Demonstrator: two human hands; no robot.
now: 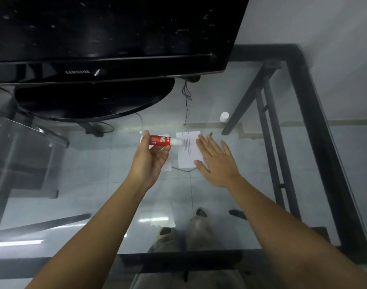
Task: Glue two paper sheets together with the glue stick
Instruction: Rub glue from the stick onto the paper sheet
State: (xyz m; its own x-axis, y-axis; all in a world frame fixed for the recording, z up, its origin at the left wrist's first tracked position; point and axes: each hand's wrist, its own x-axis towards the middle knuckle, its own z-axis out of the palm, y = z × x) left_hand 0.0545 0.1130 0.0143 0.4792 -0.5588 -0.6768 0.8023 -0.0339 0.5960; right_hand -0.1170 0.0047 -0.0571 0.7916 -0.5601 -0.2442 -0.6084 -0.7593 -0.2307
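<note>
My left hand (150, 158) grips a red glue stick (160, 140), held sideways with its uncapped white tip pointing right, at the left edge of a white paper sheet (187, 150) with short printed lines. My right hand (217, 158) lies flat with fingers spread on that sheet's right edge. A second white sheet (167, 164) lies to the left, mostly hidden under my left hand. A white cap (224, 116) stands on the glass beyond the sheets, to the right.
The sheets lie on a glass table (230, 205) with a black frame (315, 113). A black monitor (107, 36) on a round base (91, 99) fills the back left. Thin cables (186, 97) run behind the sheets. Feet show through the glass.
</note>
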